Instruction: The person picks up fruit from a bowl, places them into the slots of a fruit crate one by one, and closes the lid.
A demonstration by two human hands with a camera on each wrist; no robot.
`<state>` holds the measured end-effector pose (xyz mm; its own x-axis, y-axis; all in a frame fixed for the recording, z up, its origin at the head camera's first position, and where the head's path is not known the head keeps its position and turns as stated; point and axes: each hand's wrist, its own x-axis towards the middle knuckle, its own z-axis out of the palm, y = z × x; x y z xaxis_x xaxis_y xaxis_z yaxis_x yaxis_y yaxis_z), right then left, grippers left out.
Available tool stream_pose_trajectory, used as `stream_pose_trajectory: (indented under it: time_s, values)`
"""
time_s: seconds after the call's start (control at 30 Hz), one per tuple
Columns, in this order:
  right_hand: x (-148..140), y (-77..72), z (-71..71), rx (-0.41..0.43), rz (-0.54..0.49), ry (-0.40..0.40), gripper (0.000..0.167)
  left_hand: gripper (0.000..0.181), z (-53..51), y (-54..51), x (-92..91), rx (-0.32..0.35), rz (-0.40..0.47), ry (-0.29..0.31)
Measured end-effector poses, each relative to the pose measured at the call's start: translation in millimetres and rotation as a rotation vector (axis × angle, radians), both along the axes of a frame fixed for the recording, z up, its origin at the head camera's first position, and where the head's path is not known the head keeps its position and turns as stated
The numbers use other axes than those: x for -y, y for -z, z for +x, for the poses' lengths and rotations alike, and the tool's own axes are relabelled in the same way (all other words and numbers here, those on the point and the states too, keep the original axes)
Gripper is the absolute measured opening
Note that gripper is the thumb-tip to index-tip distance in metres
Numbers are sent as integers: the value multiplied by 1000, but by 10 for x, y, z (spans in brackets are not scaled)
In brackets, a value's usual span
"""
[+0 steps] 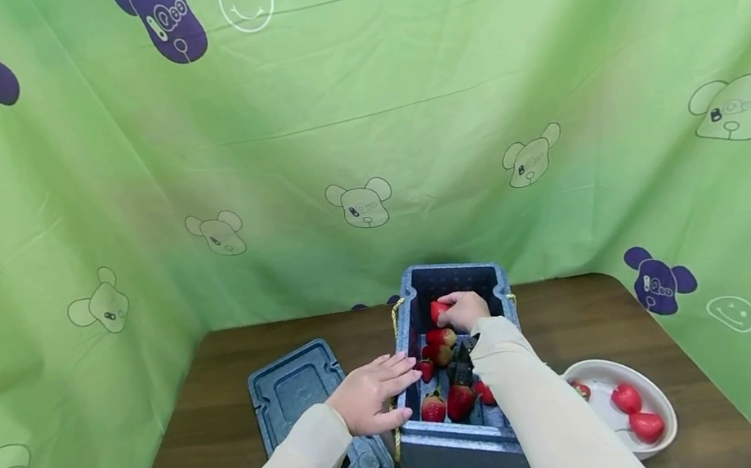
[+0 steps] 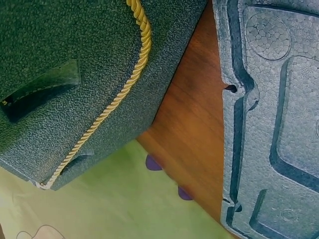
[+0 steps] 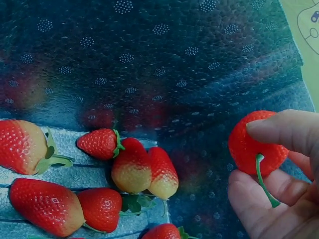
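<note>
A blue-grey foam box [image 1: 461, 460] stands uncovered, with several strawberries [image 1: 460, 400] [image 3: 46, 205] on its floor. Inside its far part, my right hand [image 1: 464, 310] [image 3: 284, 174] pinches a red fruit with a green stem [image 3: 253, 144] between thumb and fingers, above the box floor. My left hand [image 1: 375, 394] rests on the box's left rim, fingers straight and spread. In the left wrist view the hand is out of frame; the box's side [image 2: 99, 59] with a yellow rope [image 2: 117, 99] shows there.
Left of the box, its lid [image 1: 293, 388] [image 2: 294, 119] lies on the wooden table [image 1: 192, 455]. To the right stands a white oval bowl [image 1: 659, 393] holding several red fruits, partly behind my right sleeve. A green printed cloth [image 1: 444, 198] hangs behind the table.
</note>
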<state>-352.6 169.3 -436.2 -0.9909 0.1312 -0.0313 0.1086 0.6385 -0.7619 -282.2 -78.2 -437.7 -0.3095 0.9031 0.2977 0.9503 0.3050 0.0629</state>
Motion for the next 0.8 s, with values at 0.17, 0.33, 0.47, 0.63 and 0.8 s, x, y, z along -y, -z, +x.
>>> stream_pose_trajectory:
  time_s: [0.17,0.33,0.47,0.63,0.8]
  values:
    - [-4,1,-10,13,-13,-7,48,52,2,-2,-3,-1,7,-11]
    - [1,-15,4,28,-30,-2,48,52,15,-5,-17,-4,2,-19]
    - [9,16,-9,16,-30,-11,47,52,23,1,-12,5,6,-19]
    - [28,17,-1,48,-124,16,47,51,9,18,-4,-4,13,-11]
    - [40,-9,21,68,-182,28,47,51,-13,27,9,-22,15,1]
